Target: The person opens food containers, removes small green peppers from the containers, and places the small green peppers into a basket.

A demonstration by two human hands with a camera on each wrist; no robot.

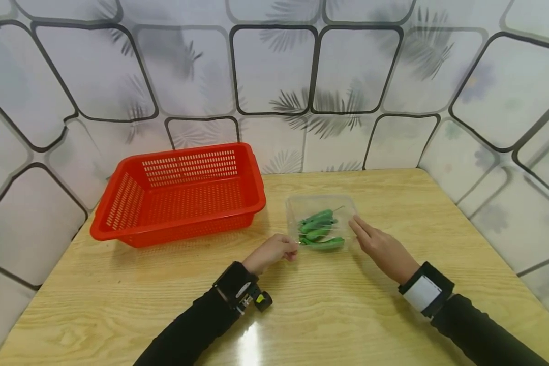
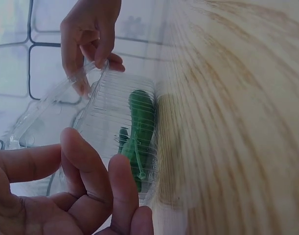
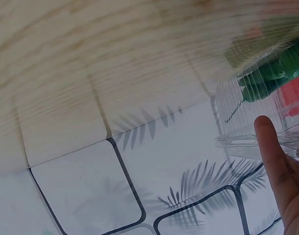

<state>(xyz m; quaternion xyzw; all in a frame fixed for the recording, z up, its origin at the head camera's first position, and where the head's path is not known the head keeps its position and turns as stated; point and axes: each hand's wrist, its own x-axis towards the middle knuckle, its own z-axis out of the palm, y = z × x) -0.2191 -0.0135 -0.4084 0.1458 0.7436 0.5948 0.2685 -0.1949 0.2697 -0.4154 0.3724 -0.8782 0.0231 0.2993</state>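
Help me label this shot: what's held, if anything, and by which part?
The box, its right rim pinched by the right hand. The left hand is at the near-left corner; its grip is unclear.

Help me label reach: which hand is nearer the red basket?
Left. The left hand is right of the red basket and closer to the person, at the left of the clear container; the right hand is farther right, at the container's right side.

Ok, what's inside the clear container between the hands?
The clear container holds several of what look like green peppers, lying together near its front. They overlap, so anything beneath them is covered and I can't give a sure count.
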